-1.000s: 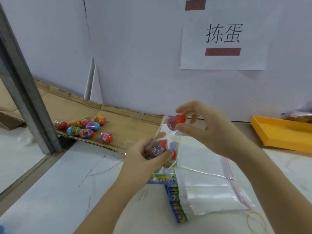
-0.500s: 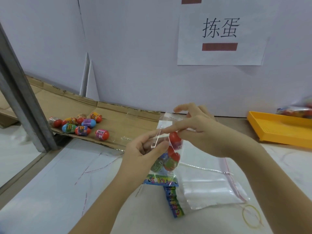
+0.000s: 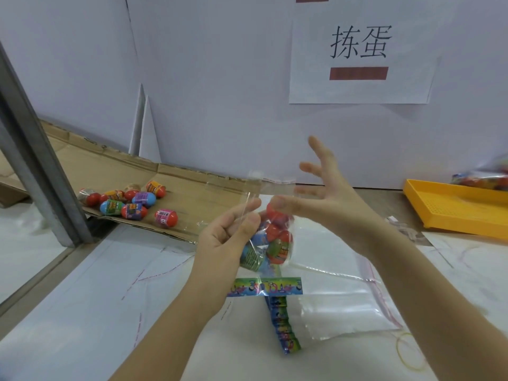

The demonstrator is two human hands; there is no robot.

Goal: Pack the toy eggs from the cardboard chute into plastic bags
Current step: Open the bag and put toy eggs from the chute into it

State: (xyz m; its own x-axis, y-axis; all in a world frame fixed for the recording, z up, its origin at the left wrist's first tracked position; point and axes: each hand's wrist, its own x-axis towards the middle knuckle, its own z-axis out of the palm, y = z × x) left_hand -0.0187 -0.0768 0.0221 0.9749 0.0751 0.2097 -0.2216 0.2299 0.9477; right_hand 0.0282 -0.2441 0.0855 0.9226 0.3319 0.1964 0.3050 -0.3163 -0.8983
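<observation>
The toy eggs on the brown cardboard chute are red, blue, purple and pink, with printed labels. The clear plastic bag has a many-coloured strip. The tray is yellow.

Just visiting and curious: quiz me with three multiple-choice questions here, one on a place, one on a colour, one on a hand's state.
1. Where do the loose toy eggs lie? A) cardboard chute B) floor C) drawer
2. What colour is the tray? A) green B) yellow C) black
3. How is the right hand? A) fist B) gripping an egg C) fingers spread
Answers: 1 A, they rest on brown cardboard; 2 B, its rim is yellow; 3 C, its fingers fan out while the left hand pinches the plastic bag.
</observation>
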